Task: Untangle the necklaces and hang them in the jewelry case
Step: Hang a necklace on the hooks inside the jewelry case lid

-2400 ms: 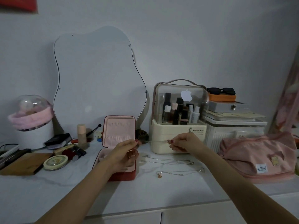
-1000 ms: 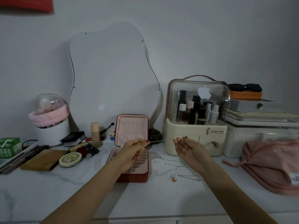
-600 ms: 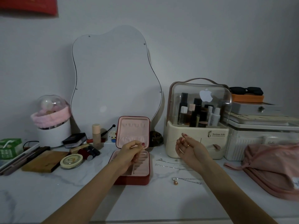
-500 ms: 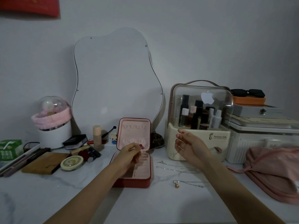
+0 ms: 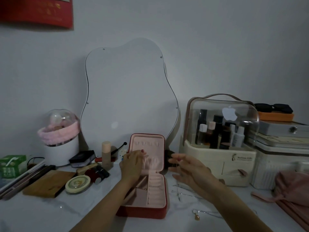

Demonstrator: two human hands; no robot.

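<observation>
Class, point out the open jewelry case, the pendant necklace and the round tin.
jewelry case point(image 5: 147, 149): head view, pink lining of upright lid.
pendant necklace point(image 5: 197, 216): head view, on its pendant.
round tin point(image 5: 77, 183): head view, lid centre.

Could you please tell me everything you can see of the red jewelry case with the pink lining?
The red square jewelry case with soft pink lining stands open on the white marble-look tabletop. Its lid is upright, showing a row of small hooks above a gathered pocket. The base holds ring rolls and small compartments. The left hand is at the lid's lower left, its fingers over the lining. No necklace visibly hangs inside.
</observation>
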